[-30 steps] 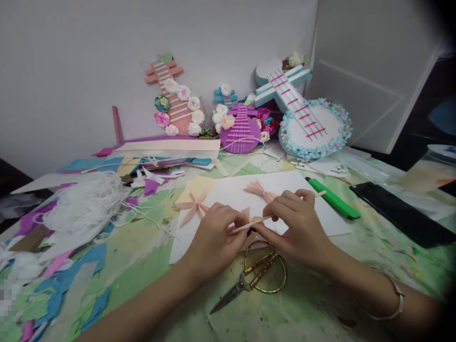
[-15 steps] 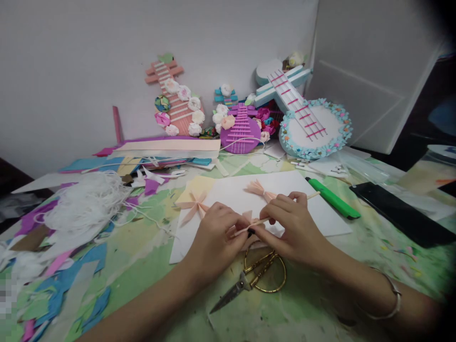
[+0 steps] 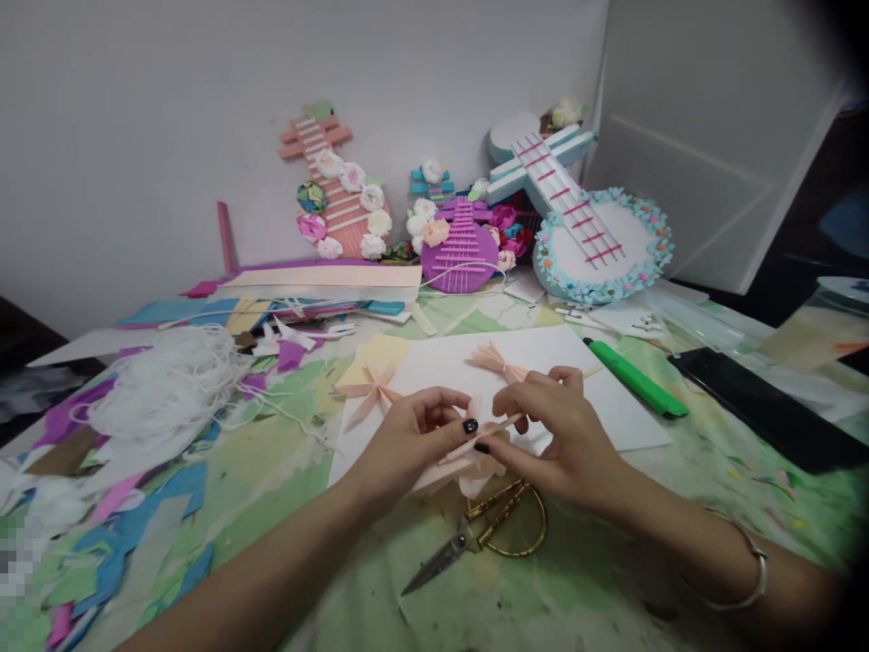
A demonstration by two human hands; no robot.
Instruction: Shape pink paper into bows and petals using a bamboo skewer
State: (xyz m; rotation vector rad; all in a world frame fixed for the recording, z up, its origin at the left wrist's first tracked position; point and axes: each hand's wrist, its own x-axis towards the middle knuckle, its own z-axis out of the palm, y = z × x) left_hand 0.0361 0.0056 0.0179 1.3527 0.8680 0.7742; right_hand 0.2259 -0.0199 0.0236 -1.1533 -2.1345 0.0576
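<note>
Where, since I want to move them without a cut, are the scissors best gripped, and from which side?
Probably by the gold handles, coming from the near right: the scissors lie flat with blades pointing near-left, away from that approach, and the rounded handles show mostly uncovered.

Words and numbers: none that I can read anywhere
Green tool (image 3: 636, 378): no letters I can make out
White scraps at the back right (image 3: 621, 319): little dark marks, too small to tell if they are letters
</note>
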